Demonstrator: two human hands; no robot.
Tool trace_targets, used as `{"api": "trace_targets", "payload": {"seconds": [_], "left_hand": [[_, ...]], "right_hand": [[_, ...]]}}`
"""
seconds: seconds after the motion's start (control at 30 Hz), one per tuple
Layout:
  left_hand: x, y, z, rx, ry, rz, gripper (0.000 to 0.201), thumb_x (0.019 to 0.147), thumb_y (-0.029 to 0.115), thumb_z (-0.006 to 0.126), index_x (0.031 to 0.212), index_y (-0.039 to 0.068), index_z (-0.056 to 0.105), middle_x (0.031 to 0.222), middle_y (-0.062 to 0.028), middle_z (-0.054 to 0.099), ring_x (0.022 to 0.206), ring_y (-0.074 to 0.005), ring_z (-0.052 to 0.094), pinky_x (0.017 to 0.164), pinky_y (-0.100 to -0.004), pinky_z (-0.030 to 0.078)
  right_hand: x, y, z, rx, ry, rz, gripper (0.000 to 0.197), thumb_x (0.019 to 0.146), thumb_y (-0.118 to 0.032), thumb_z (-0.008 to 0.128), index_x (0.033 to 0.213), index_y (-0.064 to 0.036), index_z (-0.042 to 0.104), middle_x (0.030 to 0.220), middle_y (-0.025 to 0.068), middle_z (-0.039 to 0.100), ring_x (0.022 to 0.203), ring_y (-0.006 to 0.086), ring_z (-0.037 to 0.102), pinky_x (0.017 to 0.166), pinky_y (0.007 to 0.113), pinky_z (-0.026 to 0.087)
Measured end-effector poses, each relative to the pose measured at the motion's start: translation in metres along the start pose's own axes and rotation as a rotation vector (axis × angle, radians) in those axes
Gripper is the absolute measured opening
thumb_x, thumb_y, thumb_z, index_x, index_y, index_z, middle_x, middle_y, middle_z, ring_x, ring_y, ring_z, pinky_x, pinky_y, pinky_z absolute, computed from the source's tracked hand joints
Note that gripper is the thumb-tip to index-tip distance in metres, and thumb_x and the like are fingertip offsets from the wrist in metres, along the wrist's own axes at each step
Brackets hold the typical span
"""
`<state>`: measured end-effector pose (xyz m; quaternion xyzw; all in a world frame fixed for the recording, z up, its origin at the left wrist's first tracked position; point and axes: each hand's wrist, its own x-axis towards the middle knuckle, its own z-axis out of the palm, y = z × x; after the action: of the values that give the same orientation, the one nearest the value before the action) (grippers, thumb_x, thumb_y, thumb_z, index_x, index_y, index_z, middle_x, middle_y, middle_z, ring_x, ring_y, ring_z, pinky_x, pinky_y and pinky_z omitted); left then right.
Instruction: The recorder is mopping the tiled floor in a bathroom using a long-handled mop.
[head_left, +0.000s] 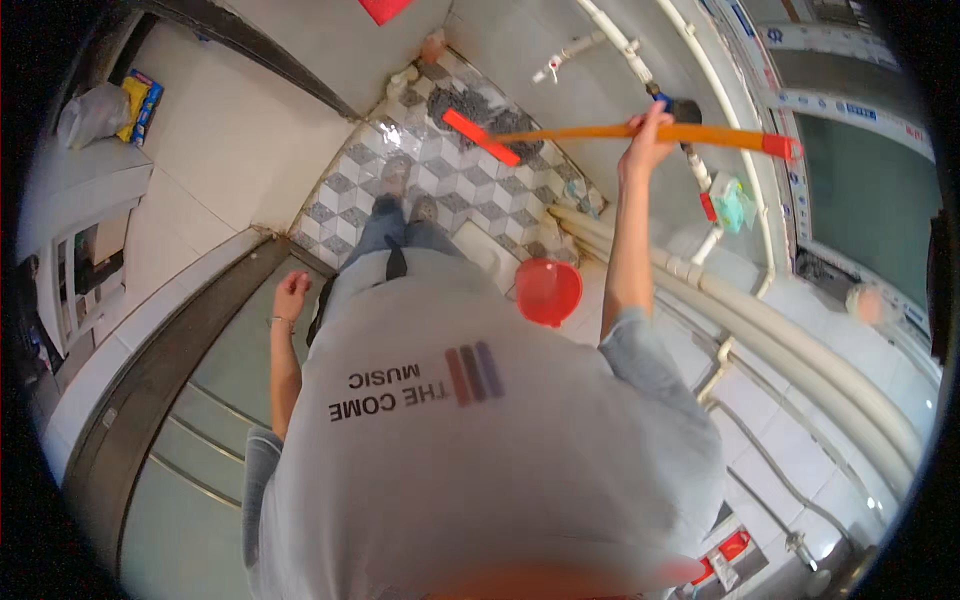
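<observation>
My right hand (648,140) is wrapped round the orange handle (720,136) of a mop, raised to the right. The handle slants down to a red crossbar (480,137) near the floor, with dark grey mop strands (462,104) spread on the patterned tiles (445,180) around it. At my left side hangs my left hand (292,284), its fingers loosely curled with nothing seen in them. A bracelet circles that wrist. My feet (396,172) stand on the tiles just short of the mop head.
Beside my right leg stands a red bucket (548,291). White pipes (720,85) and a valve with a red handle (708,206) run along the right wall. A brown door frame (170,380) lies at my left, and a ledge (90,190) bears a plastic bag (94,116).
</observation>
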<state>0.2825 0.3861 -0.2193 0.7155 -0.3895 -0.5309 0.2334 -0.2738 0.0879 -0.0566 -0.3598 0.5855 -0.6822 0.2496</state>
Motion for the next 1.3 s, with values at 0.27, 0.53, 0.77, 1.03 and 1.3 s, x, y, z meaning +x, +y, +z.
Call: {"api": "trace_targets", "payload": {"seconds": [0.27, 0.53, 0.77, 1.03, 1.3], "left_hand": [[-0.052, -0.075, -0.006, 0.110, 0.038, -0.175, 0.027, 0.084, 0.025, 0.053, 0.083, -0.002, 0.058, 0.065, -0.0069, 0.058, 0.061, -0.0123, 0.054, 0.060, -0.0275, 0.046], [0.058, -0.038, -0.009, 0.157, -0.036, 0.039, 0.031, 0.085, 0.030, 0.052, 0.088, 0.000, 0.060, 0.069, -0.0080, 0.061, 0.064, -0.0136, 0.056, 0.062, -0.0280, 0.045], [0.065, 0.049, -0.025, -0.074, 0.040, 0.103, 0.028, 0.087, 0.026, 0.050, 0.095, 0.000, 0.058, 0.071, -0.0039, 0.061, 0.069, -0.0093, 0.055, 0.064, -0.0230, 0.045], [0.028, -0.045, -0.042, 0.094, -0.119, -0.070, 0.027, 0.087, 0.024, 0.051, 0.092, -0.001, 0.058, 0.070, -0.0037, 0.060, 0.064, -0.0100, 0.055, 0.061, -0.0240, 0.045], [0.016, -0.036, -0.044, 0.027, -0.055, -0.215, 0.026, 0.087, 0.023, 0.051, 0.088, -0.001, 0.058, 0.069, -0.0045, 0.060, 0.064, -0.0105, 0.054, 0.061, -0.0242, 0.044]], "right_hand": [[0.007, -0.110, 0.013, 0.143, 0.158, 0.089, 0.037, 0.083, -0.037, 0.057, 0.064, -0.0117, 0.038, 0.049, -0.0029, 0.033, 0.043, 0.0078, 0.031, 0.041, 0.022, 0.026], [0.038, -0.266, -0.001, 0.188, -0.241, -0.086, 0.043, 0.083, -0.047, 0.050, 0.062, -0.0107, 0.042, 0.051, 0.0001, 0.037, 0.049, 0.0134, 0.036, 0.057, 0.030, 0.036], [0.046, -0.274, -0.039, 0.224, -0.421, -0.383, 0.030, 0.087, -0.035, 0.049, 0.071, -0.0104, 0.047, 0.059, 0.0017, 0.044, 0.049, 0.0125, 0.040, 0.045, 0.022, 0.034], [0.018, -0.108, 0.044, 0.006, -0.021, -0.070, 0.031, 0.086, -0.019, 0.052, 0.060, -0.0127, 0.038, 0.045, -0.0034, 0.032, 0.039, 0.0068, 0.032, 0.037, 0.023, 0.028], [0.003, -0.126, 0.038, -0.118, -0.086, -0.257, 0.042, 0.089, -0.029, 0.044, 0.051, -0.0155, 0.031, 0.042, -0.0034, 0.028, 0.037, 0.0071, 0.024, 0.037, 0.022, 0.021]]}}
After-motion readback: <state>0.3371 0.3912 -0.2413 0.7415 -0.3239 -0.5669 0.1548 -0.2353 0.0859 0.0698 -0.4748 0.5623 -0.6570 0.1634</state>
